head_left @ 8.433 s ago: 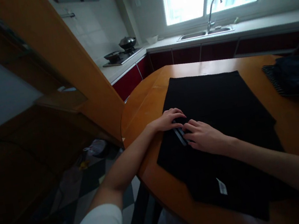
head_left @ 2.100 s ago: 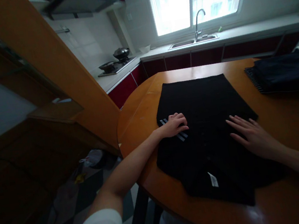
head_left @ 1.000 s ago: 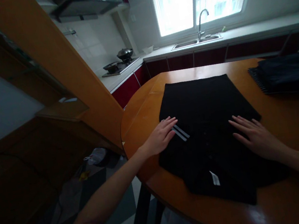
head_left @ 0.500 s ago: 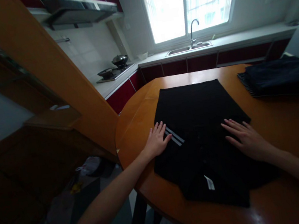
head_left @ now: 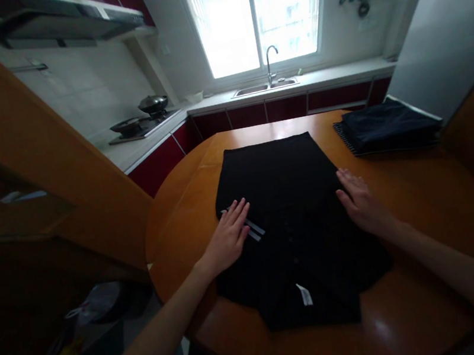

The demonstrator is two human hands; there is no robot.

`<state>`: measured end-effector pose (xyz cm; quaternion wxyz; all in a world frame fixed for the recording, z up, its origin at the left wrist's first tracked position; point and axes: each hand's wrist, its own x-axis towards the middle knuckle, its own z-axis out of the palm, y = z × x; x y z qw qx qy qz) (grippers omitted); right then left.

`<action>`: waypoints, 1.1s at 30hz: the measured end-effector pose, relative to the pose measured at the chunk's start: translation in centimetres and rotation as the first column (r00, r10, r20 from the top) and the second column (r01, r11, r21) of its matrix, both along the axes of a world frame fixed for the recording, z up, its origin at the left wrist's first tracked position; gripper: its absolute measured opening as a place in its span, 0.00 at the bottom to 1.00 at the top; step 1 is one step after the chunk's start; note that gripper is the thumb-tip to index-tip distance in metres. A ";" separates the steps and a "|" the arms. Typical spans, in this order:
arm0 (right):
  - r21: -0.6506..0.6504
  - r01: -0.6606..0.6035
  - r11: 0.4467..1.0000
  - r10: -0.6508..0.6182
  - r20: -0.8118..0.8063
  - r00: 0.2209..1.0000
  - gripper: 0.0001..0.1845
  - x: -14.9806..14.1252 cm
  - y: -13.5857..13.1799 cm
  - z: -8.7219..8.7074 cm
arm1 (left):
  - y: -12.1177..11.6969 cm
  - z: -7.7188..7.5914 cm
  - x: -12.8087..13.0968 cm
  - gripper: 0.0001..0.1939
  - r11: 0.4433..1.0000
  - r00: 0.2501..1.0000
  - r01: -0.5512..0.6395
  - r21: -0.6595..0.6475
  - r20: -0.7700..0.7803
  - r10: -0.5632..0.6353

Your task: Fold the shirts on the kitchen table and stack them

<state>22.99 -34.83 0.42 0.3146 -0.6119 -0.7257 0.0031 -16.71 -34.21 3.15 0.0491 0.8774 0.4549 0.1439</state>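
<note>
A black collared shirt (head_left: 279, 177) lies spread on the wooden table, its collar end towards me and a white label (head_left: 304, 294) showing inside the neck. Two grey stripes mark its left side. My left hand (head_left: 228, 236) rests flat over that side, fingers stretched out and partly covering the stripes. On the opposite edge, my right hand (head_left: 363, 202) lies with fingers extended, touching the cloth along its border. Neither hand grips the fabric.
The rounded wooden table (head_left: 180, 216) carries a stack of folded dark clothes (head_left: 391, 126) at its far right. Beyond are a sink (head_left: 265, 87), a stove with pans (head_left: 153, 103) and a window. A wooden partition (head_left: 94, 158) stands to the left.
My right hand has slid outward to the shirt's right edge. The left hand stays on the striped side, fingers a little further over the stripes. The view has turned to the right.
</note>
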 end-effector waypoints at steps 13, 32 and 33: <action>-0.316 -0.278 0.907 0.371 0.289 0.882 0.32 -2.5 -1.7 -0.2 | 0.2 -0.9 -0.3 0.27 0.989 0.967 0.084 -0.123 -0.230 -0.111; -0.293 -0.288 0.912 0.368 0.270 0.890 0.32 -2.2 -1.6 -0.7 | 10.7 -0.3 -3.8 0.15 0.964 0.969 -0.248 -0.099 -0.034 0.245; -0.294 -0.289 0.911 0.369 0.268 0.890 0.32 -2.2 -1.6 -0.7 | 10.7 -0.3 -3.8 0.15 0.961 0.968 -0.251 -0.118 -0.026 0.249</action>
